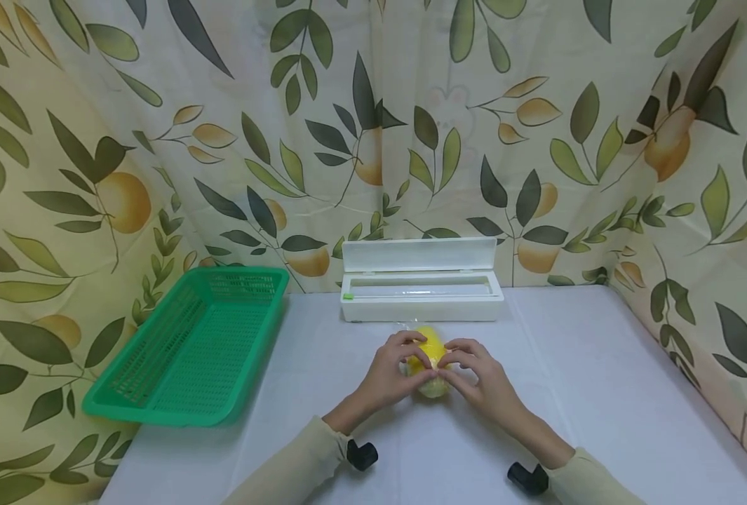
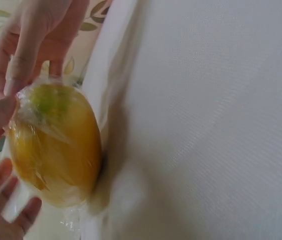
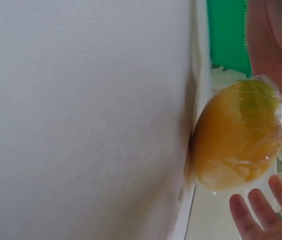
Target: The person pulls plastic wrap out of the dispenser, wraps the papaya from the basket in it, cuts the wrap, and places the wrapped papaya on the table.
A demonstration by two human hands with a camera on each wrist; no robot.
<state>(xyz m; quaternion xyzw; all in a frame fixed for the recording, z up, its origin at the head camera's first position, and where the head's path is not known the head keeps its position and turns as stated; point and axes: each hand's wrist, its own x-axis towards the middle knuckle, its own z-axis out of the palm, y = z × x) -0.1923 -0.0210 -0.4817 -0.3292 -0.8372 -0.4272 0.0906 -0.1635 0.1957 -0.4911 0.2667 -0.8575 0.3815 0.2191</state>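
A yellow fruit (image 1: 433, 342), oval and mango-like with a greenish end, lies on the table wrapped in clear cling film (image 2: 41, 127). From its left side my left hand (image 1: 391, 370) pinches the film between thumb and index finger at the near end. My right hand (image 1: 487, 382) does the same from the other side, its fingertips meeting the left ones. In both wrist views the film is gathered and creased at the fruit's greenish end, and other fingers stand spread beside it. The fruit's underside is hidden.
Beyond the fruit stands a white cling film dispenser box (image 1: 420, 310) with its lid (image 1: 419, 255) raised. A green plastic basket (image 1: 278, 279) sits at the table's left edge. White cloth (image 1: 575, 365) covers the table. A leaf-patterned curtain (image 1: 411, 140) hangs behind and at both sides.
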